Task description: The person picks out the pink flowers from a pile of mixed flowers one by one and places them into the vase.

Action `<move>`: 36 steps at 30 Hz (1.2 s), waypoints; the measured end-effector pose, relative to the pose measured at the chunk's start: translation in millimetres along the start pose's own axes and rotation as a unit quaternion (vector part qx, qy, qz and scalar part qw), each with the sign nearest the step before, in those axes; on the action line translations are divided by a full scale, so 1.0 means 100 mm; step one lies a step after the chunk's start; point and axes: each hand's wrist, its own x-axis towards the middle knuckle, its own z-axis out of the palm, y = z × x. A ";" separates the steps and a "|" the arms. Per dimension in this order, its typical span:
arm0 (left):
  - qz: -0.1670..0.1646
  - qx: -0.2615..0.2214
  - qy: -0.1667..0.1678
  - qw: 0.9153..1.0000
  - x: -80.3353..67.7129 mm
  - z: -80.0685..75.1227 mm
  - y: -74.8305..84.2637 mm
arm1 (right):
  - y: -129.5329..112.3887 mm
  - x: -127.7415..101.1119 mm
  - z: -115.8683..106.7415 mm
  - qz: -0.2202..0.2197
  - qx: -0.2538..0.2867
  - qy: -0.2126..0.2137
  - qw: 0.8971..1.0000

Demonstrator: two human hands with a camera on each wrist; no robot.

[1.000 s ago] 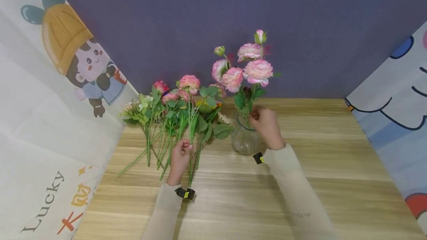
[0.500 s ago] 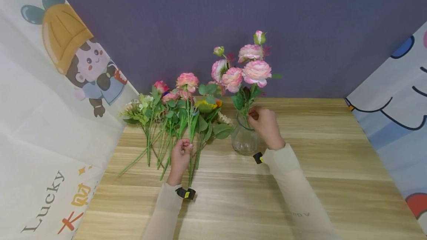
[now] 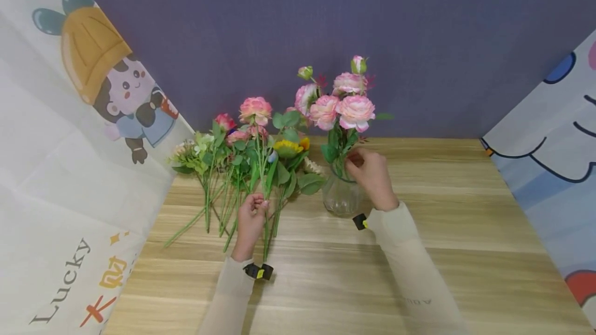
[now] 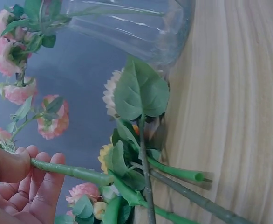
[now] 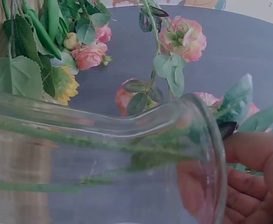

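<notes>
Ruffled flower (image 3: 255,111) pinched by green stem (image 3: 266,231) in left hand (image 3: 252,221). Frilly blooms (image 3: 356,112) pinched by slim stems (image 5: 57,136) in right hand (image 3: 371,174), at rim of clear, bulging glass vase (image 3: 342,200). Leafy pile (image 3: 238,160) seen beyond left hand.

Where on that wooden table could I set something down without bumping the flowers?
The pale wood-grain tabletop looks bare between the right beige sleeve and the white printed cloth, and between the two sleeves, in front of the clear glass vase. Crowded: back left, with green-stemmed flowers; the vase's mouth, with stems and the right hand.
</notes>
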 end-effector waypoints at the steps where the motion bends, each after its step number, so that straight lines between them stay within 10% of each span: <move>1: -0.002 -0.005 0.000 1.000 0.00 0.00 0.01 | 0.00 0.00 0.00 -0.002 0.002 0.003 1.000; 36: 0.053 -0.059 0.032 0.996 -0.08 -0.05 0.17 | 0.14 -0.20 -0.12 0.029 0.095 0.102 0.990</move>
